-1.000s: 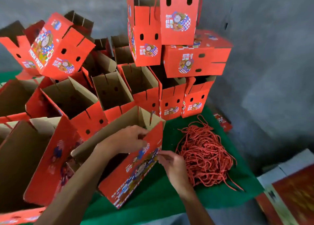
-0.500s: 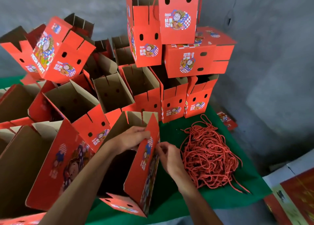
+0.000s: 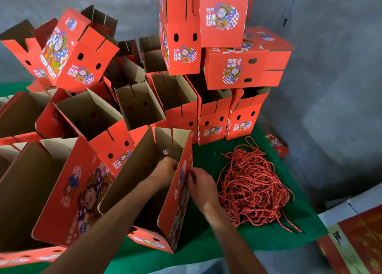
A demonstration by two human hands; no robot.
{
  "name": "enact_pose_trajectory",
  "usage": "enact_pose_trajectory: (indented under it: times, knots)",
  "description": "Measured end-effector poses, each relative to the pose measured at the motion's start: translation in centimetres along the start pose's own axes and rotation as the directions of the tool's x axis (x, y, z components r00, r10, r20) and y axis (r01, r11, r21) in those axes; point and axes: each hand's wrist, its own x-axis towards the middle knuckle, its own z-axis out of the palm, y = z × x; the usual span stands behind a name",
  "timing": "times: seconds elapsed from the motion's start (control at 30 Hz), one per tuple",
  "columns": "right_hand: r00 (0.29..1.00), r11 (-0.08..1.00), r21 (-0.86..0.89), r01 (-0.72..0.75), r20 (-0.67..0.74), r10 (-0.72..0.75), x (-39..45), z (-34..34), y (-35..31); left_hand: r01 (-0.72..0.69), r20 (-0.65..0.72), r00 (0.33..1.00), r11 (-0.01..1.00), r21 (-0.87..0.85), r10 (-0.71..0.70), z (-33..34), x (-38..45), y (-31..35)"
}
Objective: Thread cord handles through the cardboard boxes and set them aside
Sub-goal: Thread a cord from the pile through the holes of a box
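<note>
An open box [image 3: 144, 182] stands upright near the front edge of the green table [image 3: 256, 240], brown inside showing, red printed wall to the right. The left hand [image 3: 165, 168] is down inside the box, fingers curled against the inner face of that right wall; whether it pinches anything, I cannot tell. The right hand [image 3: 199, 183] presses at the outside of the same wall, fingertips pinched together right at the cardboard, though what they pinch is too small to make out. Just beside the right wrist, a loose heap of red cords [image 3: 252, 189] lies toward the table's right edge. Behind, open boxes crowd the left and middle of the table, and a stack [image 3: 225, 52] climbs at the back, the top box with a cord handle running up its sides.
</note>
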Motion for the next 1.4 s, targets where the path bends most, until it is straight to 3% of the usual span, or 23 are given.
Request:
enact_pose_trajectory:
  times: [0.1,0.17,0.23,0.3,0.33,0.43,0.53,0.63,0.7,0.83,0.93,1.0,1.1,1.27,1.33,1.4]
  knots:
    - [0.986,0.996,-0.031,-0.079,0.145,0.083,-1.3,0.3,2.6,0.098,0.011,0.995,0.995,-0.028,-0.098,0.2,-0.6,-1.1]
    - [0.945,0.972,-0.168,-0.165,0.254,0.204,-2.8,0.5,5.4,0.133,0.011,0.991,0.989,-0.071,-0.132,0.7,-0.9,-2.6]
    - [0.902,0.943,-0.17,-0.286,0.286,0.325,-4.0,0.4,7.5,0.154,-0.023,0.987,0.977,-0.151,-0.159,1.3,-1.4,-3.8]
    - [0.887,0.929,-0.02,-0.371,0.289,0.36,-4.2,0.1,8.0,0.174,-0.032,0.981,0.944,-0.279,-0.19,1.4,-2.2,-4.0]
    - [0.885,0.904,0.135,-0.407,0.303,0.353,-4.0,-0.2,7.6,0.186,0.012,0.981,0.911,-0.367,-0.196,1.2,-2.7,-3.9]
    - [0.883,0.627,0.622,-0.468,0.318,0.344,-2.2,-1.2,5.6,0.216,0.235,0.967,0.796,-0.566,-0.095,-0.2,-4.0,-3.1]
    - [0.891,0.397,0.818,-0.416,0.28,0.357,-1.0,-2.0,5.0,0.08,0.275,0.959,0.867,-0.492,0.067,-0.5,-5.9,-1.9]
    - [0.872,0.228,0.905,-0.36,0.24,0.425,-1.2,-2.1,6.0,0.006,0.2,0.977,0.936,-0.352,0.069,1.2,-7.0,-2.3]
    - [0.84,0.37,0.841,-0.395,0.167,0.516,-1.7,-1.9,6.8,0.098,0.182,0.983,0.924,-0.369,-0.032,1.5,-6.9,-3.1]
    - [0.798,0.687,0.452,-0.568,0.098,0.595,-3.3,-1.3,8.4,0.225,0.133,0.974,0.88,-0.419,-0.185,0.5,-5.8,-4.3]
    - [0.796,0.781,0.181,-0.598,0.249,0.552,-4.4,-0.7,9.3,0.206,0.096,0.979,0.869,-0.449,-0.182,0.4,-5.0,-4.8]
    - [0.801,0.848,0.026,-0.53,0.343,0.49,-5.2,-0.3,9.2,0.187,0.078,0.982,0.877,-0.442,-0.171,0.3,-4.9,-4.8]
    - [0.819,0.884,-0.045,-0.466,0.357,0.45,-6.1,0.3,8.8,0.189,0.037,0.981,0.876,-0.444,-0.193,0.0,-4.8,-4.6]
    - [0.837,0.859,-0.379,-0.345,0.289,0.464,-6.8,1.3,8.3,0.228,0.049,0.972,0.874,-0.429,-0.229,-0.2,-5.1,-4.5]
    - [0.817,0.854,-0.369,-0.368,0.311,0.486,-6.6,1.3,8.3,0.25,0.083,0.967,0.854,-0.457,-0.24,-0.5,-5.3,-4.8]
    - [0.757,0.844,-0.212,-0.493,0.373,0.536,-6.1,1.4,8.0,0.273,0.115,0.961,0.817,-0.508,-0.25,-0.8,-5.6,-5.4]
